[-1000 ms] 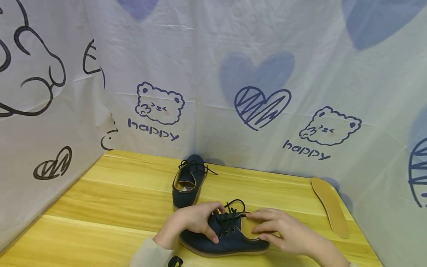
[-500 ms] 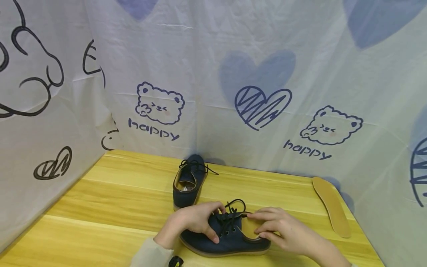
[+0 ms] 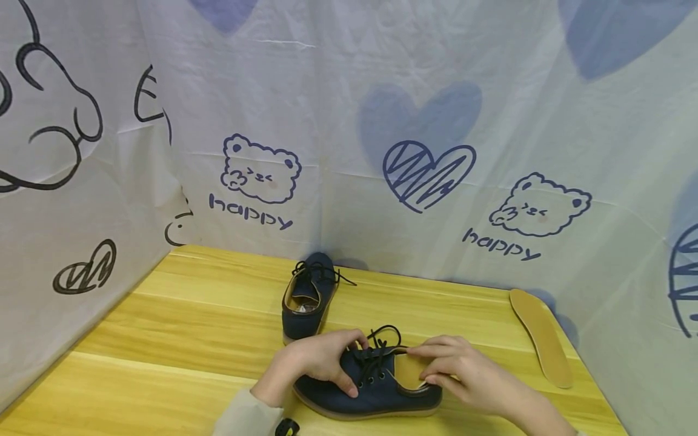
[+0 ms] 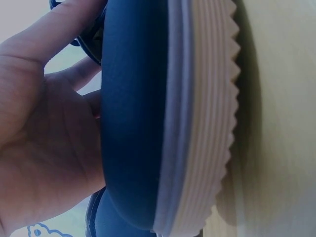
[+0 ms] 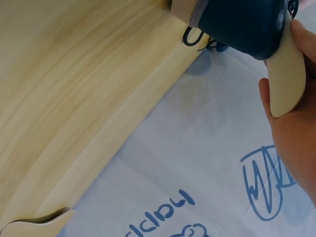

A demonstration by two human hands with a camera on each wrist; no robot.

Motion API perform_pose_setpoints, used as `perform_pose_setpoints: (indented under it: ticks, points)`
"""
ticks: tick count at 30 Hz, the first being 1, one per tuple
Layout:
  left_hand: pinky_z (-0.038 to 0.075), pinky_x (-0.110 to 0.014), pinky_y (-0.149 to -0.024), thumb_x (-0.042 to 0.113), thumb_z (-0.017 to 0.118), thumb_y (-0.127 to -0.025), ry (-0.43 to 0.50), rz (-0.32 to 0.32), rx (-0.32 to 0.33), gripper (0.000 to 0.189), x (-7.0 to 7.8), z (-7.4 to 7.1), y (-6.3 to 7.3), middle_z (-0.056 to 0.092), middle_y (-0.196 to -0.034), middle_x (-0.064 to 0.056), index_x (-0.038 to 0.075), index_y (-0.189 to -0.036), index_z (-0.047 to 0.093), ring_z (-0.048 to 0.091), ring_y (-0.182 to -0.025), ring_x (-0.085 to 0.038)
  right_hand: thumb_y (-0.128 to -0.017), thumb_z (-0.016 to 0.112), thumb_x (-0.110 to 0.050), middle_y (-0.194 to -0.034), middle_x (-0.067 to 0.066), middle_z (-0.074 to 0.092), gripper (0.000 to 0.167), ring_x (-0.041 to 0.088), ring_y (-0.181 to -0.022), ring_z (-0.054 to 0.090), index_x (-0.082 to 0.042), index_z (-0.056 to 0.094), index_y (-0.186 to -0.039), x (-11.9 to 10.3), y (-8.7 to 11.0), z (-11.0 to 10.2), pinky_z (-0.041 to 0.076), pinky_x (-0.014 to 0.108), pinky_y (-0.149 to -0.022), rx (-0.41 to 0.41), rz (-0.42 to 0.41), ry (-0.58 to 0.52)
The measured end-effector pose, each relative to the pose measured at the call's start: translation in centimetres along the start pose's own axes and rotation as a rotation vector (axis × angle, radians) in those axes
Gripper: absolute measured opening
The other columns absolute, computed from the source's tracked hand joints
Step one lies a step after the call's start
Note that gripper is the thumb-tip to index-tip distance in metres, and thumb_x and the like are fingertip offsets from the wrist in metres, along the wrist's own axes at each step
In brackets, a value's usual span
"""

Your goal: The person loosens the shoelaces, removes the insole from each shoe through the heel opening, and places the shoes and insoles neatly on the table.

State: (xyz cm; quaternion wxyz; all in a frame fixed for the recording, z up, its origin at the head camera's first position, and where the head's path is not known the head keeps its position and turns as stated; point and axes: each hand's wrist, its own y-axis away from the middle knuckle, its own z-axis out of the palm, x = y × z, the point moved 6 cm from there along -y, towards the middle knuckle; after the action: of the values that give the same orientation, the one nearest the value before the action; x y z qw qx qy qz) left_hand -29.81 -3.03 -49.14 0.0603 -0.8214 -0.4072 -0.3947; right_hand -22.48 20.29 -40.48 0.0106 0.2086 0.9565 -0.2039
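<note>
A navy lace-up shoe [image 3: 322, 390] lies sideways in front of me, its toe to the left and its sole on the table. My left hand [image 3: 319, 357] grips it over the front part, with the thumb on the near side by the laces [image 3: 371, 366]. At the heel opening, my right hand [image 3: 463, 375] pinches a tan insole [image 3: 408, 368] that sits partly inside. In the right wrist view the end of this insole [image 5: 287, 86] sticks out past the shoe's heel [image 5: 242, 27], between thumb and fingers. Its front end is hidden in the shoe.
A matching navy shoe [image 3: 300, 324] stands behind, heel toward me, with its laces loose. Another tan insole [image 3: 540, 339] lies at the right edge of the wood-grain table [image 3: 180, 339]. Printed cloth [image 3: 349, 121] walls the back and sides.
My right hand's fingers have shifted slightly to the right at the shoe opening, and a bit more of the insole shows. My left hand and the shoe keep their place.
</note>
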Motion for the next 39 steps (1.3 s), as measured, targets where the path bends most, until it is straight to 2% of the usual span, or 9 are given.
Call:
perform_pose_setpoints:
  ticks: [8,12,14,22,24,29,31,32,39]
  points:
    - [0.051,-0.042,-0.099,0.035,0.091,-0.081,-0.007,0.014,-0.003,0.064,1.2,-0.4,1.0,0.060,-0.137,-0.004,0.031,-0.134,0.056,0.059,-0.125,-0.023,-0.095,0.075,-0.013,-0.134,0.003,0.070,0.015,0.024,-0.118,0.065,-0.026,0.079,-0.101,0.2,0.1,-0.5,0.054,0.049,-0.093,0.005,-0.014,-0.003]
    - [0.049,-0.046,-0.103,0.025,0.094,-0.079,0.040,-0.028,0.008,0.062,2.5,-0.7,1.9,0.060,-0.135,-0.005,0.030,-0.130,0.059,0.058,-0.128,-0.027,-0.095,0.075,-0.013,-0.134,0.004,0.070,0.015,0.024,-0.118,0.065,-0.027,0.078,-0.101,0.3,0.3,-0.9,0.054,0.048,-0.093,0.021,-0.021,0.002]
    - [0.049,-0.046,-0.103,0.024,0.094,-0.079,0.042,-0.032,0.008,0.062,2.5,-0.7,1.9,0.060,-0.136,-0.005,0.030,-0.130,0.059,0.058,-0.128,-0.027,-0.095,0.075,-0.013,-0.133,0.004,0.070,0.015,0.025,-0.117,0.065,-0.027,0.078,-0.101,0.4,0.5,-1.1,0.054,0.048,-0.094,0.028,-0.023,0.012]
    - [0.050,-0.045,-0.101,0.033,0.094,-0.078,0.014,-0.016,-0.004,0.064,1.0,-0.3,0.9,0.060,-0.137,-0.004,0.034,-0.131,0.057,0.058,-0.127,-0.025,-0.095,0.075,-0.011,-0.134,0.002,0.070,0.018,0.024,-0.118,0.065,-0.027,0.078,-0.102,0.6,0.8,-1.5,0.054,0.045,-0.095,0.012,0.012,0.001]
    - [0.050,-0.045,-0.100,0.040,0.095,-0.074,0.024,0.001,-0.001,0.067,-1.3,0.5,-0.7,0.060,-0.136,0.001,0.039,-0.129,0.057,0.059,-0.125,-0.022,-0.095,0.075,-0.011,-0.133,0.002,0.070,0.018,0.023,-0.118,0.065,-0.027,0.078,-0.102,0.7,0.9,-1.6,0.054,0.045,-0.095,0.010,0.018,-0.002]
    - [0.052,-0.042,-0.096,0.045,0.094,-0.074,0.012,0.044,0.013,0.071,-3.7,1.2,-2.3,0.059,-0.134,0.005,0.044,-0.132,0.054,0.060,-0.122,-0.019,-0.095,0.075,-0.010,-0.133,0.003,0.070,0.019,0.023,-0.117,0.065,-0.027,0.078,-0.102,0.7,1.1,-2.0,0.054,0.042,-0.096,0.018,0.011,0.001]
    - [0.052,-0.043,-0.097,0.038,0.094,-0.077,-0.006,0.028,0.014,0.071,-2.4,0.8,-1.5,0.059,-0.136,0.000,0.039,-0.134,0.053,0.060,-0.123,-0.022,-0.094,0.075,-0.010,-0.133,0.004,0.070,0.019,0.024,-0.117,0.065,-0.027,0.078,-0.102,0.7,1.2,-2.1,0.054,0.040,-0.097,0.025,0.005,0.003]
    - [0.052,-0.043,-0.097,0.040,0.094,-0.076,-0.010,0.036,0.012,0.071,-2.7,0.9,-1.7,0.059,-0.136,0.000,0.039,-0.135,0.053,0.060,-0.123,-0.021,-0.094,0.075,-0.009,-0.133,0.004,0.070,0.020,0.024,-0.117,0.065,-0.027,0.078,-0.102,0.8,1.2,-2.2,0.053,0.039,-0.098,0.028,0.004,0.004]
    - [0.050,-0.045,-0.100,0.033,0.093,-0.079,0.005,0.002,0.000,0.066,0.3,-0.1,0.4,0.060,-0.137,-0.004,0.034,-0.133,0.056,0.059,-0.125,-0.025,-0.093,0.076,-0.008,-0.133,0.003,0.070,0.022,0.023,-0.116,0.065,-0.028,0.078,-0.102,0.9,1.6,-2.7,0.047,0.027,-0.105,0.045,0.003,0.003]
